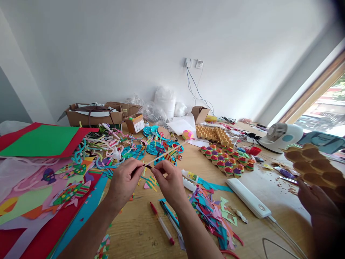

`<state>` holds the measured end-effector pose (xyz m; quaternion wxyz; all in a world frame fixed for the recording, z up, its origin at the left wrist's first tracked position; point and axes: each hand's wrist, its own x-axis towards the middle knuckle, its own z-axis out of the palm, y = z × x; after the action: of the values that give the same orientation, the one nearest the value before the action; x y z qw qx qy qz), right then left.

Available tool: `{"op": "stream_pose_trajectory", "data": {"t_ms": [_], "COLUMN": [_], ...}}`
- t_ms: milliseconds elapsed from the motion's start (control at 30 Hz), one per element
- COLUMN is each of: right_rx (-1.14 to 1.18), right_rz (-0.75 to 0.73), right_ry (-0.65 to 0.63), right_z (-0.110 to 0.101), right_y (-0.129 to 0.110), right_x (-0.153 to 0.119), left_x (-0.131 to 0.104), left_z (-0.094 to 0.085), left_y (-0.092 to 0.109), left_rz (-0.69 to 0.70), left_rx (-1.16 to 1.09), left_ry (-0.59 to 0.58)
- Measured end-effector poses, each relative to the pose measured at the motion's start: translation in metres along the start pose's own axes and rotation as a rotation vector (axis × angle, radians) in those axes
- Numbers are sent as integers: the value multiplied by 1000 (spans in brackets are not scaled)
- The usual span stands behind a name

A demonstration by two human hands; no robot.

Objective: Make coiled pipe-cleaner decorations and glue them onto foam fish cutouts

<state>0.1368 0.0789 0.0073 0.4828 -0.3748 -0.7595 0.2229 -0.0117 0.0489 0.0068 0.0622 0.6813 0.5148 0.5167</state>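
Observation:
My left hand (124, 185) and my right hand (168, 181) meet near the middle, above the wooden table. Both pinch a small dark strip (147, 166) between their fingertips. A thin pale stick (167, 152) slants up and to the right from my fingertips, with a pink and yellow ball (187, 135) by its far end. Blue paper discs with striped fish shapes (171, 155) lie just behind my hands. What exactly each fingertip grips is partly hidden.
Pens (162, 223), paper scraps (210, 212) and a white power bank (249, 198) lie at right. Coloured sheets (40, 140) cover the left. Painted egg-carton cups (226, 160) stand behind. At far right another person's hand (315, 198) holds an egg carton (315, 167) near a fan (281, 136).

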Motion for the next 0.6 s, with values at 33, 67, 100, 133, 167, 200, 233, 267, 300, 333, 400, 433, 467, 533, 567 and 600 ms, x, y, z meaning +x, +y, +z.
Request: {"op": "stream_pose_trajectory", "data": {"t_ms": [33, 67, 100, 133, 167, 200, 233, 267, 300, 333, 400, 433, 467, 533, 567, 600], "right_rx": [37, 76, 114, 149, 173, 181, 169, 137, 90, 32, -87, -136, -177, -253, -297, -347], "right_rz": [53, 96, 127, 143, 145, 135, 111, 77, 33, -17, -114, -156, -196, -277, -317, -351], "right_ry": [-4, -20, -45, -74, -104, -137, -168, -196, -219, -232, -237, -232, -228, -207, -189, -165], "right_z": [2, 3, 4, 5, 5, 4, 3, 1, -1, -3, -6, -8, -8, -8, -7, -6], "right_y": [0, 0, 0, -1, -2, -2, -3, -4, -4, -4, -3, -2, -1, -1, -1, -1], "right_x": [0, 0, 0, 0, 0, 0, 0, 0, 0, 1, 1, 1, 1, 0, 0, -1], "left_x": [0, 0, 0, 1, 1, 2, 2, 2, 2, 2, 1, 1, 1, 1, 1, 1], "left_z": [0, 0, 0, -1, -1, -2, -2, -2, -2, -2, -2, -1, -1, -1, -1, 0], "left_y": [1, 2, 2, 1, 0, -2, -4, -6, -8, -10, -13, -13, -13, -12, -11, -11], "left_rz": [38, 62, 69, 57, 29, -12, -61, -115, -167, -216, -276, -282, -271, -211, -167, -115], "left_rx": [22, 30, 29, 20, 0, -31, -74, -129, -188, -241, -305, -311, -298, -226, -168, -100], "left_ry": [31, 54, 68, 68, 57, 36, 7, -29, -69, -108, -162, -175, -177, -163, -153, -139]}}
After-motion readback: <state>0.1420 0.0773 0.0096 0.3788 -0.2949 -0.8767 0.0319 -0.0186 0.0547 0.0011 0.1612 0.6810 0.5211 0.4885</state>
